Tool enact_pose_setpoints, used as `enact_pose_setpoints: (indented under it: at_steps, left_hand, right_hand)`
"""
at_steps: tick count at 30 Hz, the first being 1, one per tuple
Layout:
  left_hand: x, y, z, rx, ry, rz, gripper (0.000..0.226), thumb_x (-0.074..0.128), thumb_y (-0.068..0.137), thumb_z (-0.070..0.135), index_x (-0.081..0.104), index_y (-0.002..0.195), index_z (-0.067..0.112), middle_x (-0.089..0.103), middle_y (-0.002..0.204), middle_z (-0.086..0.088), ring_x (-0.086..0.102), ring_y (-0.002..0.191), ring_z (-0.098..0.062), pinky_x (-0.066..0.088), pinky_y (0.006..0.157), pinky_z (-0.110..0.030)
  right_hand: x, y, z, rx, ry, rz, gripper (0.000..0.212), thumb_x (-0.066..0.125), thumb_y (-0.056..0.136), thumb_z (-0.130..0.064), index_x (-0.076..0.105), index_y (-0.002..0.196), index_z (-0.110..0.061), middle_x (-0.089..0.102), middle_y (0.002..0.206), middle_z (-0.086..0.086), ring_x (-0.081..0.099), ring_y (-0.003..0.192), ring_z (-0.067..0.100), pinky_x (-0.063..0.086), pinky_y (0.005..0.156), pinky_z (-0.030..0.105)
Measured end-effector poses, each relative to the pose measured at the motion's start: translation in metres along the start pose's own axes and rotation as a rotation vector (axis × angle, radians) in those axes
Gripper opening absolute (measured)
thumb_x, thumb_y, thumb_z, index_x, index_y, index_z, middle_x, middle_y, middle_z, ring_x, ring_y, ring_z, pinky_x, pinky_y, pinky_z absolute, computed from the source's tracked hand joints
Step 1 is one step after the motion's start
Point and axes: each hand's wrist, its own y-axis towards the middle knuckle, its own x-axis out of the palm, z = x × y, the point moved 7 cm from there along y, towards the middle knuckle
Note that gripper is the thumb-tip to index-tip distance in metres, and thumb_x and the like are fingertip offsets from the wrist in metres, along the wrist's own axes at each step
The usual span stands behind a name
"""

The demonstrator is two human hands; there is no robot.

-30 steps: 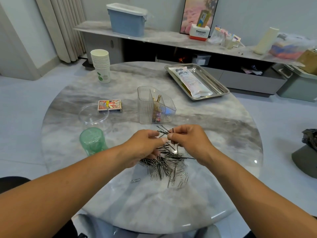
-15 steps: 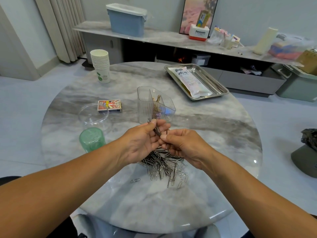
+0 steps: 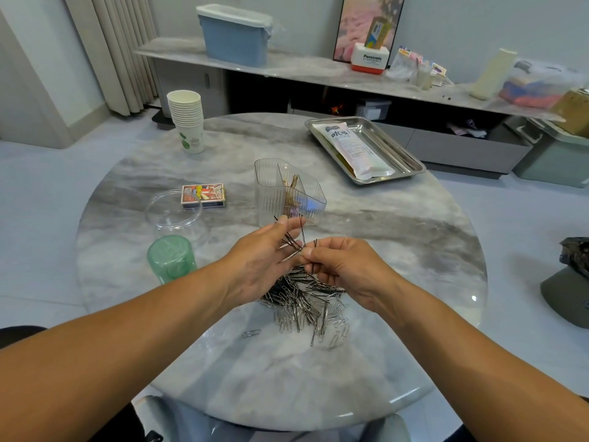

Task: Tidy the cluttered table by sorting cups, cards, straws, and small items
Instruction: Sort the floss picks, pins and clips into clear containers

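Both hands meet above the pile of paper clips and hairpins (image 3: 306, 301) near the front of the round marble worktop (image 3: 398, 237). Left hand (image 3: 261, 260) palm up, fingers loosely spread, a bunch of black hairpins (image 3: 291, 242) lying across them. Right hand (image 3: 342, 267) pinches one hairpin between thumb and forefinger, touching the bunch. Clear divided organizer (image 3: 288, 194) just behind the hands. Green cup (image 3: 171, 258) and clear lid (image 3: 173, 208) to the left, card box (image 3: 203, 195) beyond. Paper cup stack (image 3: 186, 121) far left; steel tray (image 3: 366, 148) with packet far right.
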Motion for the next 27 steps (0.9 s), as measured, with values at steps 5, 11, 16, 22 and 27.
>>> enact_pose_setpoints:
  at_steps: [5,11,16,22,27]
  left_hand:
    - [0.007,-0.002,-0.004,-0.053,-0.055,-0.067,0.042,0.038,0.107,0.039,0.060,0.130,0.012,0.068,0.129,-0.011,0.066,0.113,-0.021,0.056,0.093,-0.031]
    - [0.011,-0.002,-0.008,-0.008,-0.062,-0.035,0.026,0.049,0.104,0.015,0.057,0.128,0.008,0.070,0.118,-0.013,0.068,0.099,-0.024,0.055,0.085,-0.037]
    - [0.003,-0.001,-0.007,-0.066,-0.146,0.050,0.023,0.041,0.107,0.010,0.057,0.123,0.004,0.069,0.096,-0.014,0.070,0.073,-0.020,0.061,0.067,-0.035]
    - [0.012,-0.008,-0.018,-0.297,-0.113,-0.093,0.069,0.033,0.103,0.059,0.059,0.125,0.000,0.069,0.101,-0.018,0.071,0.092,-0.029,0.062,0.083,-0.039]
    - [0.001,-0.004,-0.013,-0.284,-0.094,0.021,0.064,0.034,0.104,0.057,0.060,0.120,0.001,0.068,0.097,-0.018,0.068,0.080,-0.026,0.062,0.066,-0.031]
  right_hand:
    - [0.002,0.001,0.004,0.005,0.058,0.015,0.005,0.077,0.088,-0.012,0.076,0.087,-0.007,0.072,0.076,0.010,0.061,0.062,0.010,0.051,0.061,0.020]
    - [0.009,-0.003,-0.002,-0.097,-0.029,0.027,0.008,0.077,0.088,-0.009,0.077,0.089,-0.001,0.070,0.071,0.007,0.060,0.057,0.007,0.049,0.055,0.016]
    - [0.010,-0.006,-0.014,-0.172,-0.077,0.066,0.005,0.078,0.086,-0.009,0.078,0.089,-0.005,0.073,0.071,0.009,0.063,0.059,0.009,0.050,0.054,0.017]
    - [-0.006,-0.001,-0.027,-0.175,-0.173,0.160,0.026,0.071,0.095,-0.032,0.074,0.097,-0.006,0.077,0.082,0.008,0.071,0.066,0.021,0.049,0.051,0.022]
    - [-0.020,0.003,-0.047,-0.230,-0.402,0.194,0.012,0.066,0.099,-0.025,0.073,0.097,-0.015,0.076,0.088,0.004,0.073,0.069,0.015,0.052,0.054,0.024]
